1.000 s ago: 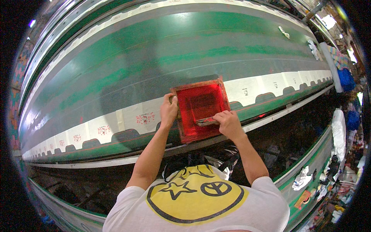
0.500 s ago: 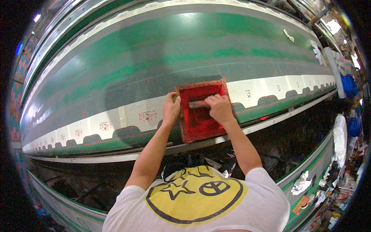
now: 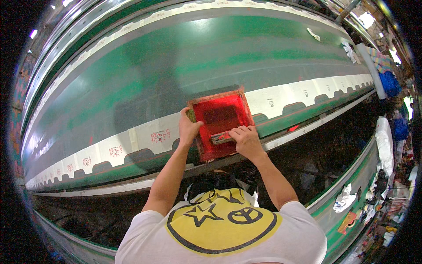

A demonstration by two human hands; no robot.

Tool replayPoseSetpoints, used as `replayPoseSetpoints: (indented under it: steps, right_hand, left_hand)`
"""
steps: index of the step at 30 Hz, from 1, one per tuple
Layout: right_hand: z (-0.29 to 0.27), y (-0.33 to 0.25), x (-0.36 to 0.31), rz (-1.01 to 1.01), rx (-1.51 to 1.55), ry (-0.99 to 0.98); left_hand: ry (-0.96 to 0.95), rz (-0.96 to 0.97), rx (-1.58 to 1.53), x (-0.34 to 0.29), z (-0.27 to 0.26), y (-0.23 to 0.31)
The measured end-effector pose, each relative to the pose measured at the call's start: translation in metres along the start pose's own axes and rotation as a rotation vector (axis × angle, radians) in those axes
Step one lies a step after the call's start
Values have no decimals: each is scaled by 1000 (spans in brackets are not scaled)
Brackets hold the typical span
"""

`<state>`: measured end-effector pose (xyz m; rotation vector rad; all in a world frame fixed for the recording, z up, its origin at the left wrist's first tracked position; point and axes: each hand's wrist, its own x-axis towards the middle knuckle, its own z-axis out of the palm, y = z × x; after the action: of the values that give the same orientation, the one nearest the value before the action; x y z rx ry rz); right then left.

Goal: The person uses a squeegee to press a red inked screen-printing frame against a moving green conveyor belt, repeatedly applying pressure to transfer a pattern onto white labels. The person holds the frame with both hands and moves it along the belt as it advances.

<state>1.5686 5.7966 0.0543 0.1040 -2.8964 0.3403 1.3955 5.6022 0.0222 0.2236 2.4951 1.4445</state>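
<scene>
A red-stained screen printing frame (image 3: 215,96) lies over the strip of white fabric pieces (image 3: 292,93) along the near edge of the green table. My left hand (image 3: 189,129) is closed on the frame's left side, with the thumb over the rim. Inside the frame, my right hand (image 3: 247,142) grips a squeegee (image 3: 220,139) near the side closest to me. Its blade lies crosswise on the red mesh, and the fingers partly cover its right end. Fabric pieces left of the frame carry red and black prints; those to the right show black prints only.
The long green table (image 3: 263,37) stretches away, with a white scrap (image 3: 313,34) on it. Another white strip (image 3: 193,6) runs along its far edge. A pale rail (image 3: 110,188) borders the near side. Behind me stands another green table (image 3: 351,176) with cloth piles at right.
My right hand has drawn the squeegee toward me, from mid-frame to the frame's near side. My left hand stays on the frame's left side. The whole view has shifted slightly.
</scene>
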Motion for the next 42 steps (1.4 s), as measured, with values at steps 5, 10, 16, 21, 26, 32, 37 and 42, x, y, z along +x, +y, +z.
replayPoseSetpoints:
  steps: [5, 10, 16, 21, 26, 32, 37, 42]
  right_hand:
    - [-6, -4, 1, 32, 29, -29]
    - [3, -1, -1, 57, 80, 20]
    - [1, 7, 0, 29, 132, 54]
    - [-33, 42, -5, 60, 120, 48]
    - [-57, 118, -24, 73, 94, 64]
    - [-71, 200, -51, 65, 59, 59]
    - [-76, 231, -61, 70, 129, -2]
    - [-76, 243, -64, 54, 164, -26]
  left_hand:
    - [65, -6, -12, -1, 4, -11]
    - [45, -75, -63, -3, 6, -9]
    - [66, -66, -134, 2, 12, -25]
    - [76, -60, -79, -7, 32, 54]
    - [74, -25, -202, 1, 112, 76]
    - [78, -22, -133, 2, 194, 112]
    - [109, -68, -62, 1, 220, 118]
    - [102, -140, -65, -1, 228, 132]
